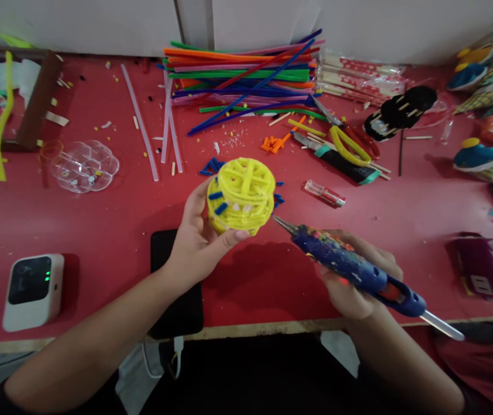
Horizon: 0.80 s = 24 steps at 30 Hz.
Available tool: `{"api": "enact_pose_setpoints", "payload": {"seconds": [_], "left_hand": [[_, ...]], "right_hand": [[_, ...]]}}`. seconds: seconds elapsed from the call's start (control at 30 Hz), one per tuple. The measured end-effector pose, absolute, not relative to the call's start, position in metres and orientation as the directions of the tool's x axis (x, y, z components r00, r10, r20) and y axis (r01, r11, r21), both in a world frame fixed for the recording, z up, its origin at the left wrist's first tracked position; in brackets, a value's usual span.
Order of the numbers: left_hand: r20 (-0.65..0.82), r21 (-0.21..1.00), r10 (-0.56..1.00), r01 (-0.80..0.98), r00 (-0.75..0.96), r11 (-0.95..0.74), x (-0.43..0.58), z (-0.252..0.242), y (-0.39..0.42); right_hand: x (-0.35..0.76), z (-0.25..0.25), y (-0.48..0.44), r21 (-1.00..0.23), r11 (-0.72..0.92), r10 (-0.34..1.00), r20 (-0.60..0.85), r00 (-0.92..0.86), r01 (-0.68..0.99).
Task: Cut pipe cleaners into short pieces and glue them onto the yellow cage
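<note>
Gripping wheel (242, 196) in left hand (197, 242), above tabletop (112, 225); right hand (350, 294) closed round glue gun (354, 266), tip just beside wheel. Risk: hot glue dripping onto left hand, so near the tip.

fuzzy yellow wheel (241, 196) — paint-smeared plastic glue gun (354, 268) — matt red table (99, 219)

A pile of long coloured plastic straws (246, 75) lies well beyond the left hand's fingers (233, 236); a clear flower-shaped plastic tray (83, 166) sits left of them, yellow-handled scissors (350, 144) right, a black phone (177, 288) closer in.
</note>
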<state>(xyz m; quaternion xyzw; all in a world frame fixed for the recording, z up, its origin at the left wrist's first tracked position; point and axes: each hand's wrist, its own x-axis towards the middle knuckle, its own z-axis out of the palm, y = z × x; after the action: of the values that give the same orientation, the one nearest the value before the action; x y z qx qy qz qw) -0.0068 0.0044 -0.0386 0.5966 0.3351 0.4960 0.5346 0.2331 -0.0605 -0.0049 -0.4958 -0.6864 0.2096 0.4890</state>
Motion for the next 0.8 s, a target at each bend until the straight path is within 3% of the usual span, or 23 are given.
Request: {"api": "enact_pose_setpoints", "payload": {"seconds": [0.8], "left_hand": [[0.327,0.941,0.889,-0.021,0.321,-0.339,-0.0096,-0.0388,0.0084]], "right_hand": [[0.2309,-0.0022,-0.0592,-0.744,0.376,0.900,0.435,-0.025,0.552]]}}
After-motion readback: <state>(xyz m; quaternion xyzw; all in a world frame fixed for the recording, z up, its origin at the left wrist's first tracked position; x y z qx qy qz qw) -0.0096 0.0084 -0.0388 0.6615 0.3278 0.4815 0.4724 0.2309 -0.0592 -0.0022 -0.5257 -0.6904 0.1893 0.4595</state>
